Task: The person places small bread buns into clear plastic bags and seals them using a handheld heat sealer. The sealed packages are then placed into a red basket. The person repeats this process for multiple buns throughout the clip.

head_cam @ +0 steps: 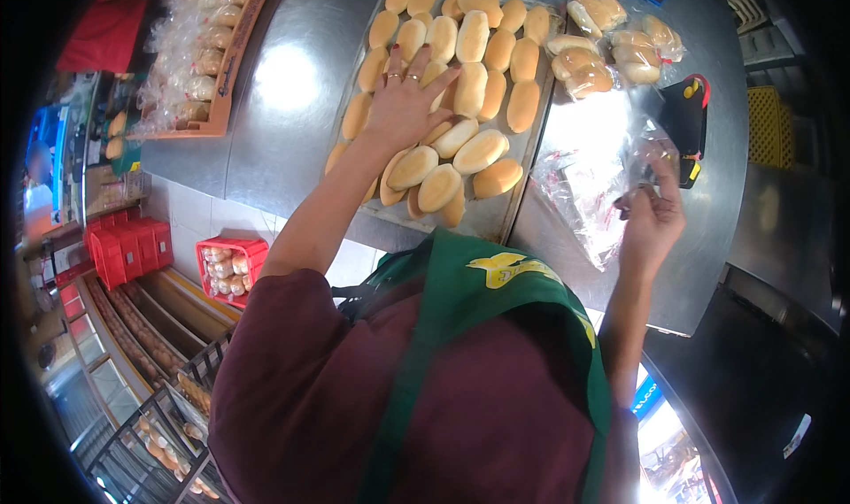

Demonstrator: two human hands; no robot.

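Observation:
My left hand (406, 102) lies with fingers spread over oblong bread rolls (473, 36) on a metal baking tray (488, 218). It touches the rolls without visibly gripping one. Several rolls sit piled at the tray's near end, tilted over one another. In my right hand (654, 205), to the right of the tray, a clear plastic bag (645, 135) is held between the fingers; no bread shows in it. Beneath and left of that hand lies a stack of flat clear bags (584, 199) with red marks.
Bagged rolls (581, 69) lie at the tray's far right. A black device (684, 116) with red and yellow parts, apparently a bag-sealing tape dispenser, stands beside my right hand. At left are a carton (222, 99) of bagged bread and a red crate (232, 265) below the steel table (279, 145).

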